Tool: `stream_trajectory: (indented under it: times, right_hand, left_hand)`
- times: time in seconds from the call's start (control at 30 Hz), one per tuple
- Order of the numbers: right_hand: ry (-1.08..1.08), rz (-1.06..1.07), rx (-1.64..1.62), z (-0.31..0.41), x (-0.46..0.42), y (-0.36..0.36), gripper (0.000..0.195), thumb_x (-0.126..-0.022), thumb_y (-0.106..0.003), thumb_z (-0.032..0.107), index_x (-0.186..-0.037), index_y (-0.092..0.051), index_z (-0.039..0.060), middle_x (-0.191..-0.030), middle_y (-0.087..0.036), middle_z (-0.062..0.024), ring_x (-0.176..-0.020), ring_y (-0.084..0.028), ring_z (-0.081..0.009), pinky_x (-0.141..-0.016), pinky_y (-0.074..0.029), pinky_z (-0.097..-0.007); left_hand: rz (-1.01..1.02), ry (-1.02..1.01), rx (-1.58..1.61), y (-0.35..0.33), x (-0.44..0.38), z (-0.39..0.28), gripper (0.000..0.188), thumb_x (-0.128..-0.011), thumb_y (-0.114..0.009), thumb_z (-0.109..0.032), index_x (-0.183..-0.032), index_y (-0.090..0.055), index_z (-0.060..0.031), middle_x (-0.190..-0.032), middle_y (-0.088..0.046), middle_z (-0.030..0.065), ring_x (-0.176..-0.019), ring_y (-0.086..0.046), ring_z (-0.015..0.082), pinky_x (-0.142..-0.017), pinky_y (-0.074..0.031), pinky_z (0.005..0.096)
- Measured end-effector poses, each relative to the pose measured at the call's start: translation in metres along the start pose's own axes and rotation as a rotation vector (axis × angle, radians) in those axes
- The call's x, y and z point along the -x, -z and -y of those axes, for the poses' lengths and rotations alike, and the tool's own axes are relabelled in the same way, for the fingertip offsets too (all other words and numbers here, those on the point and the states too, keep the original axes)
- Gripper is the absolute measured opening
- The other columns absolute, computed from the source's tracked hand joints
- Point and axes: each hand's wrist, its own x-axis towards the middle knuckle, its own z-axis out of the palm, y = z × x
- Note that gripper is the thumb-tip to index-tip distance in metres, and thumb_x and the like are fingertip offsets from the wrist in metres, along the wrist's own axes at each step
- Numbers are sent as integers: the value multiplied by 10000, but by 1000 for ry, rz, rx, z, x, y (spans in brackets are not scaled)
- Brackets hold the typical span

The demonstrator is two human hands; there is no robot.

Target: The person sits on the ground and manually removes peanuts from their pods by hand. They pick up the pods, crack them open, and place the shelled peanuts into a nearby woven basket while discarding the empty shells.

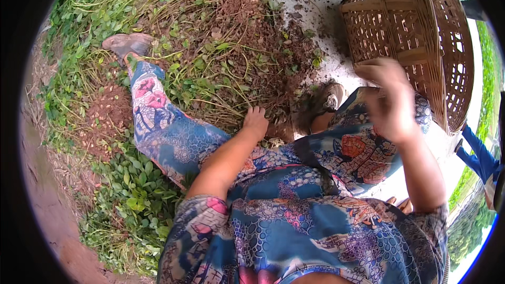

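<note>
My left hand (255, 123) rests low over a heap of uprooted peanut plants (221, 63), its fingers down among the stems between my legs. Whether it grips a stem is hidden. Raised over my right thigh, my right hand (388, 102) is blurred by motion. Its fingers and thumb look apart, and nothing shows between them. Just beyond this hand stands a large woven bamboo basket (388, 27), tilted with its rim toward the right. Pale pods and reddish soil (108, 116) lie among roots beside my left leg.
Under the basket runs a pale concrete strip (292, 0) scattered with soil crumbs. My outstretched left leg (158, 106) crosses the plants; my right shoe (333, 96) sits at the strip's edge. A person's blue-clad legs (477, 154) appear at far right. Leafy plants (138, 189) also lie left of me.
</note>
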Motion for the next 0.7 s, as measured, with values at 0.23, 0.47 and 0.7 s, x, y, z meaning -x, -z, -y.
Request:
stream_trajectory:
  times: [0.23, 0.47, 0.7]
  right_hand:
    - [-8, 947, 218, -37, -3, -246, 365, -822, -546, 101, -1183, -577, 56, -1242, -560, -170, -1133, -554, -320, -928, -464, -409]
    - [-610, 945, -138, -80, 40, -328, 317, -883, -526, 224, -1154, -614, 85, -1119, -629, -181, -1022, -597, -341, -888, -478, -423]
    - [-818, 725, -62, -70, 54, -352, 362, -837, -611, 274, -1168, -617, 125, -989, -666, -170, -942, -622, -340, -807, -505, -434]
  left_hand:
    - [274, -239, 196, 49, 3, -11, 229, -732, -714, -239, -873, -707, -59, -1176, -515, 120, -1149, -431, 279, -1028, -281, 437]
    - [108, 107, 554, 3, -21, -16, 534, -750, -672, -224, -1210, -496, -18, -1147, -590, 181, -1087, -528, 341, -936, -403, 428]
    - [722, -129, 478, 0, -23, -21, 324, -714, -705, -258, -979, -683, -73, -998, -655, 148, -1056, -567, 324, -907, -425, 448]
